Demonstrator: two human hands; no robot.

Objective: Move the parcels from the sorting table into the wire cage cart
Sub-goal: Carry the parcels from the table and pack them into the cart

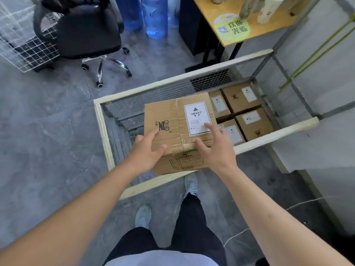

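- Grey floor point(48, 141) is lying under a wire cart point(103, 131) holding four small boxes point(253, 123).
- Both hands, left hand point(146, 152) and right hand point(215, 146), are resting with fingers point(208, 126) spread wide on a big box point(172, 127).

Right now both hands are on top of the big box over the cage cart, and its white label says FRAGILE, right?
Not quite. The white label on the big box reads HEAVY, not FRAGILE, as the head view shows. The rest holds: left hand and right hand lie on its top, over the cage cart.
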